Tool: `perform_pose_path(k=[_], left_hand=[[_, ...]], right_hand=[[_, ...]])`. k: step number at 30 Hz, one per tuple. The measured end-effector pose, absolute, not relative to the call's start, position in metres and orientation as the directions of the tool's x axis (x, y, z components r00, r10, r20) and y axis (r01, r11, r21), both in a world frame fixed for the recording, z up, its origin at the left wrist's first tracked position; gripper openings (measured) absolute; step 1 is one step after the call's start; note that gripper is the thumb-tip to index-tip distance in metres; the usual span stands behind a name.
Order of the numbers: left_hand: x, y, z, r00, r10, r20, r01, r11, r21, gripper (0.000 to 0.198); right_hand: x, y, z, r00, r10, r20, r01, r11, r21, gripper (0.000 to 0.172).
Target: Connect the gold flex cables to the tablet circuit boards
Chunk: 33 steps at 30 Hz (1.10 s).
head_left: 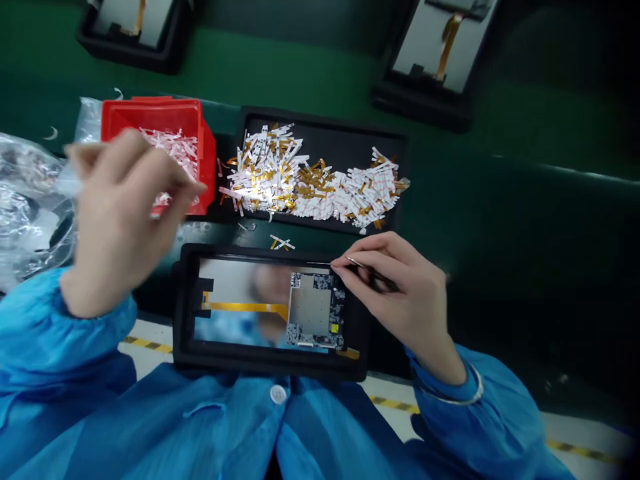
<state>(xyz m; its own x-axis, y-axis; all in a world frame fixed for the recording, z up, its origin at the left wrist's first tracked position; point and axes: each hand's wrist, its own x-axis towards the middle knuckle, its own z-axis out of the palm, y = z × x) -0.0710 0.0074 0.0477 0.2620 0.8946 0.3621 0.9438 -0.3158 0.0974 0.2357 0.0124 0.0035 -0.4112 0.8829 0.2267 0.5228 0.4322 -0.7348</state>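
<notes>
My right hand [400, 287] holds dark slim tweezers [377, 275], its thumb and index fingertip pinched at the upper right edge of a display panel [240, 328]. The panel lies in a black foam tray [225, 360]. Towards the panel's right end sits a circuit board [311, 310], with an orange flex cable [245, 307] running left from it. Raised in front of a red bin [207, 167], my left hand [123, 213] is blurred. Its thumb and index finger come together in a pinch; whatever is between them cannot be made out.
A black tray [345, 137] holds heaps of white-and-amber strips [270, 173]. Pink-white scraps [183, 150] fill the red bin. Loose strips [283, 243] lie between the trays. Clear plastic bags [30, 200] are at the left. Two more trayed panels [135, 20] [430, 47] stand at the back.
</notes>
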Motion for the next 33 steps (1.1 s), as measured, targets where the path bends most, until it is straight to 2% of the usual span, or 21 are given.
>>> perform_pose_path(k=[3, 6, 10, 13, 17, 22, 26, 28, 29, 31, 33], left_hand=[[-0.04, 0.006, 0.029, 0.425, 0.848, 0.316, 0.849, -0.494, 0.186, 0.005], [-0.02, 0.005, 0.014, 0.586, 0.767, 0.26, 0.694, -0.641, 0.328, 0.016], [-0.014, 0.006, 0.005, 0.705, 0.687, 0.178, 0.613, -0.716, 0.333, 0.031], [-0.016, 0.007, 0.004, 0.726, 0.672, 0.144, 0.618, -0.73, 0.291, 0.034], [-0.015, 0.008, 0.004, 0.728, 0.669, 0.147, 0.618, -0.734, 0.28, 0.034], [-0.007, 0.006, 0.005, 0.717, 0.689, 0.108, 0.642, -0.712, 0.283, 0.032], [0.006, 0.0, 0.004, 0.679, 0.728, 0.09, 0.683, -0.672, 0.286, 0.027], [0.012, 0.0, 0.004, 0.643, 0.762, 0.077, 0.71, -0.63, 0.316, 0.025], [0.014, 0.0, 0.003, 0.627, 0.776, 0.066, 0.718, -0.609, 0.336, 0.024], [0.017, 0.0, 0.003, 0.607, 0.794, 0.042, 0.726, -0.575, 0.378, 0.025], [0.018, 0.001, 0.004, 0.592, 0.805, 0.039, 0.723, -0.552, 0.414, 0.024]], right_hand=[[0.235, 0.013, 0.001, -0.438, 0.875, 0.207, 0.532, 0.438, -0.725, 0.008], [0.236, 0.015, 0.0, -0.466, 0.86, 0.209, 0.555, 0.468, -0.687, 0.011], [0.241, 0.019, 0.006, -0.547, 0.819, 0.173, 0.602, 0.528, -0.599, 0.013], [0.244, 0.02, 0.014, -0.63, 0.769, 0.106, 0.651, 0.597, -0.468, 0.018], [0.247, 0.019, 0.022, -0.615, 0.788, 0.035, 0.746, 0.596, -0.297, 0.027], [0.255, 0.012, 0.014, -0.654, 0.755, 0.034, 0.715, 0.633, -0.297, 0.033], [0.258, -0.001, 0.003, -0.57, 0.821, 0.038, 0.784, 0.558, -0.272, 0.032], [0.259, -0.005, 0.002, -0.585, 0.81, 0.047, 0.764, 0.569, -0.305, 0.035], [0.261, -0.005, 0.004, -0.595, 0.802, 0.049, 0.737, 0.569, -0.364, 0.036], [0.264, -0.003, 0.009, -0.565, 0.822, 0.066, 0.665, 0.501, -0.554, 0.031], [0.268, 0.0, 0.018, -0.432, 0.896, 0.104, 0.549, 0.352, -0.758, 0.025]])
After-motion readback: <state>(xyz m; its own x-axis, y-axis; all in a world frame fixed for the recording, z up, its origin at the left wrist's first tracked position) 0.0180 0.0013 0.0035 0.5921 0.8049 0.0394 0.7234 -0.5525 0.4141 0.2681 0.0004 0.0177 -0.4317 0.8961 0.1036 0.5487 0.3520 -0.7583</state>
